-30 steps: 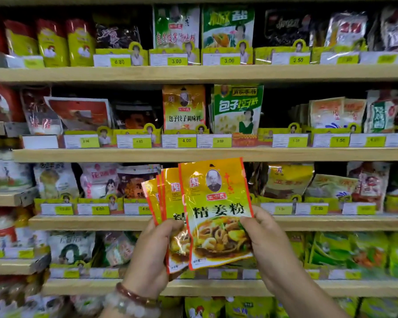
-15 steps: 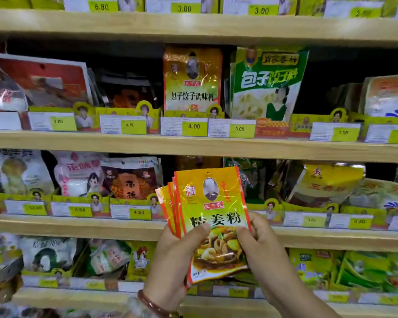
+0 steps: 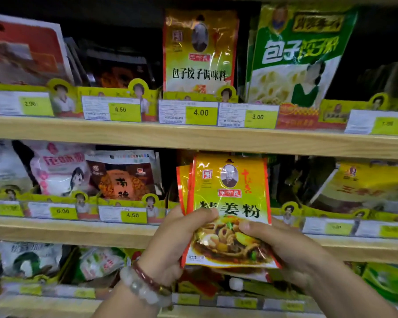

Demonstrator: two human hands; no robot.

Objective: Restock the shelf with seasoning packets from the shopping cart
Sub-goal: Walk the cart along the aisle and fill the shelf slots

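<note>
A small stack of yellow seasoning packets [image 3: 230, 189] with red edges, a portrait and a dish picture stands upright in front of the middle wooden shelf [image 3: 78, 230]. My left hand [image 3: 177, 239], with bead bracelets at the wrist, grips the stack's left side, thumb across the front. From the right, my right hand [image 3: 285, 246] holds the lower right side with the thumb on the front packet. The packets' tops reach up into a dark gap between a brown packet [image 3: 124, 177] and a yellow packet [image 3: 363, 184]. The shopping cart is out of view.
The upper shelf [image 3: 193, 136] carries a similar yellow packet [image 3: 199, 51] and a green dumpling-mix bag [image 3: 294, 53] behind price tags. Pink and white bags [image 3: 58, 168] stand at the left. Green and white packets fill the lowest shelf [image 3: 32, 258].
The view has closed in on the shelves. The fanned packets have been squared into a tighter stack and carried toward the gap on the middle shelf.
</note>
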